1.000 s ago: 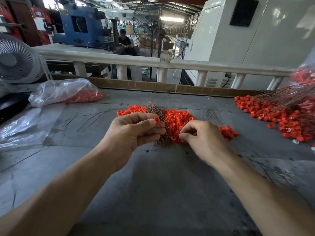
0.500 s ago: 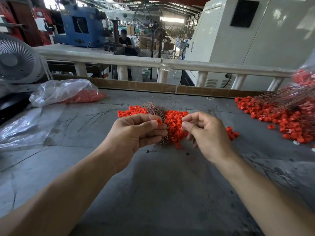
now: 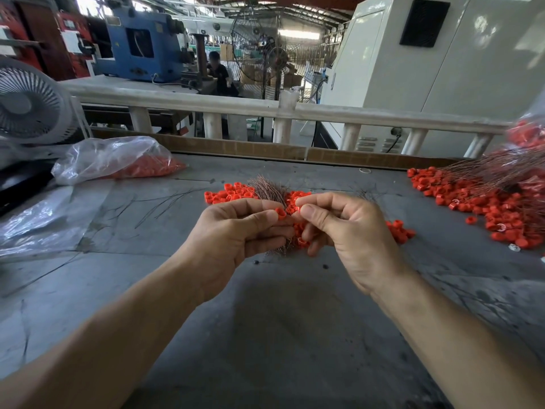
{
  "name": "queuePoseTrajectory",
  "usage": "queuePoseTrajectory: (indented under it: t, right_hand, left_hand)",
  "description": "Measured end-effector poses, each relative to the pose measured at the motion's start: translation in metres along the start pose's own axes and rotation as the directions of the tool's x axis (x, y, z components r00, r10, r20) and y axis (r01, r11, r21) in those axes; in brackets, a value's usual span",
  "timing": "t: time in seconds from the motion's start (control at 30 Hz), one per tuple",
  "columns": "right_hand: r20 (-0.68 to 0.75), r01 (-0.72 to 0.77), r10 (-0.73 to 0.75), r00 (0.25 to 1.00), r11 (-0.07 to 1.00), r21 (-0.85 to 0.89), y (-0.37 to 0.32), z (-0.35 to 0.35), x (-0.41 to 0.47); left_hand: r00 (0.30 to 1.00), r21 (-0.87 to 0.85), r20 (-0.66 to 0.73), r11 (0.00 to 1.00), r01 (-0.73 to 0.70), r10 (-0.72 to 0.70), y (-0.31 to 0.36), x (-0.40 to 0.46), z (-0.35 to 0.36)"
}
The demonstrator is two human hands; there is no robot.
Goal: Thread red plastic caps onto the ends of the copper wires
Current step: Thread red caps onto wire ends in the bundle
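Two bare hands meet above the middle of a grey, scuffed bench (image 3: 280, 335). The left hand (image 3: 236, 234) has its fingers curled around a bundle of thin copper wires (image 3: 269, 191), whose bare ends fan out above its knuckles and whose lower ends poke out below the fist. Its thumb and forefinger pinch a small red plastic cap (image 3: 280, 213) at the tips. The right hand (image 3: 351, 234) is curled too, thumb and forefinger pressed together just beside that cap; whether they hold a cap or a wire end is hidden by the fingers. Another red cap shows near its lower fingers.

Behind the hands, toward the far edge of the bench, lies a loose heap of red plastic caps (image 3: 230, 194), partly covered by the hands. Along the right edge, a larger spread of red caps (image 3: 486, 208) lies with long copper wires (image 3: 483, 171) laid across it. Near the far left corner sits a clear plastic bag of red caps (image 3: 118, 157), and a flat sheet of clear plastic (image 3: 38, 222) lies along the left edge. A few stray wires (image 3: 165, 199) rest on the bench between the bag and the hands.
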State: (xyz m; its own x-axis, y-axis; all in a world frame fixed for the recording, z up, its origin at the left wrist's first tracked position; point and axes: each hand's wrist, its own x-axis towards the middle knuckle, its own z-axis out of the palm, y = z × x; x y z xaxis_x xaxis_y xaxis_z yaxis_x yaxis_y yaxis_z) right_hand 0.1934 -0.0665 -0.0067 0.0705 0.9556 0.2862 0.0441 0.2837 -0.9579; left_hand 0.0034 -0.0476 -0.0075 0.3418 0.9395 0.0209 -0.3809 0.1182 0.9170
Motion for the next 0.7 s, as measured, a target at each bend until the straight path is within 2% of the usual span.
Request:
queuePoseTrajectory:
  t: [0.17,0.37,0.57,0.7]
  right_hand:
    - [-0.032,0.066,-0.068,0.997,0.996,-0.056,-0.003,0.003,-0.003]
    - [-0.023,0.200,-0.215,0.976,0.940,-0.278,-0.005,0.001,-0.007]
    - [0.041,0.341,-0.366,0.930,0.812,-0.474,-0.010,0.009,-0.012]
    - [0.096,0.420,-0.441,0.892,0.732,-0.537,-0.013,0.010,-0.012]
  left_hand:
    - [1.000,0.007,-0.006,1.000,-0.004,0.004,0.001,-0.001,0.001]
    - [1.000,0.018,0.014,1.000,-0.007,0.006,0.000,-0.003,0.004]
    - [0.999,0.047,0.042,0.998,-0.031,0.029,0.001,-0.004,0.004]
    - [0.998,0.046,0.030,0.998,-0.053,0.052,0.000,-0.004,0.005]
